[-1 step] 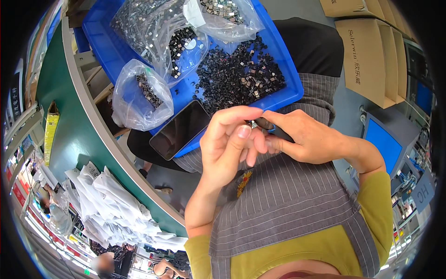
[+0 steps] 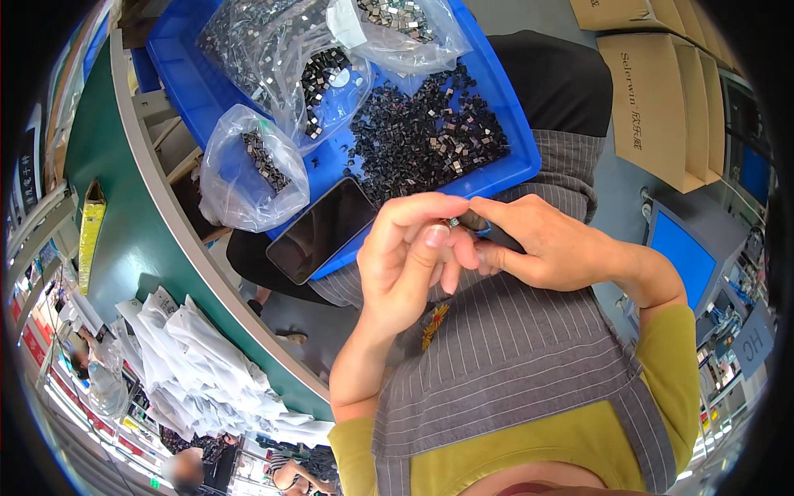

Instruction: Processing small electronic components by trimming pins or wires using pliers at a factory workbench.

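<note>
Above my lap, my two hands meet at the fingertips. Wrapped in my right hand (image 2: 542,244) is a pair of small pliers (image 2: 499,236) with black and blue handles, its jaws mostly hidden by fingers. My left hand (image 2: 411,252) is palm up with its fingers curled, thumb and fingers closed around a tiny silvery piece (image 2: 453,221) at the tool's tip. Just beyond the hands lies a blue tray (image 2: 517,136) with a heap of small black and metallic parts (image 2: 430,136). A black phone (image 2: 321,231) rests across the tray's near left corner.
Clear plastic bags of small parts (image 2: 252,169) lie in the tray. A green table (image 2: 124,240) curves along the left, bearing a pile of white packets (image 2: 203,364) and a yellow box (image 2: 92,236). Cardboard boxes (image 2: 657,103) and a blue-screened monitor (image 2: 682,248) stand right.
My left thumb and fingers have shifted very slightly at the tool's tip. The right hand keeps its grip on the pliers, and the tray and bags stay put.
</note>
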`<state>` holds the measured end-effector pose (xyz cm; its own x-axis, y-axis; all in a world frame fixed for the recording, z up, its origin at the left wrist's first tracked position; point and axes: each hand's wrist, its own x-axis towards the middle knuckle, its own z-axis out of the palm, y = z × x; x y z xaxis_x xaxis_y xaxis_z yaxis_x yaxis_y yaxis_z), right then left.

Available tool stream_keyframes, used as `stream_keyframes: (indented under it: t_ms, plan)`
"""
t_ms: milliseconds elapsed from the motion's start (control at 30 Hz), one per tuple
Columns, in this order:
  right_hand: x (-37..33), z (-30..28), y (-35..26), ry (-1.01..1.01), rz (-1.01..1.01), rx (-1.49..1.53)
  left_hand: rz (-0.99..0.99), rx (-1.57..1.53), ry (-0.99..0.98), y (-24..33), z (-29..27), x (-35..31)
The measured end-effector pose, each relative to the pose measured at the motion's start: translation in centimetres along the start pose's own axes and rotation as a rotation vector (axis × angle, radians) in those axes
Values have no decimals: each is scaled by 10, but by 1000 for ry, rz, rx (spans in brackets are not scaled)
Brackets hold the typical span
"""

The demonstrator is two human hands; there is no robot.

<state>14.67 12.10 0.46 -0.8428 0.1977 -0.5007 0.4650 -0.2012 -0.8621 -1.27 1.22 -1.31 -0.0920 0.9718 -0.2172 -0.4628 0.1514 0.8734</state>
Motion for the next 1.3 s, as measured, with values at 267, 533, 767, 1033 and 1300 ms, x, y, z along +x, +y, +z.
stream_keyframes:
  t_ms: [267, 533, 767, 1033, 1300]
  plan:
    - [-1, 3, 7, 339, -265, -436, 38, -14, 108, 8, 6, -2]
    - [1, 5, 5, 573, -386, -860, -8, -61, 125, 12, 7, -7]
    - [1, 4, 4, 593, -403, -913, 20, -16, 122, 12, 8, -8]
    - [1, 3, 1, 641, -414, -998, 75, 138, 125, 11, 10, -8]
    - [-1, 5, 4, 635, -385, -1016, 63, 280, 156, 10, 11, -6]
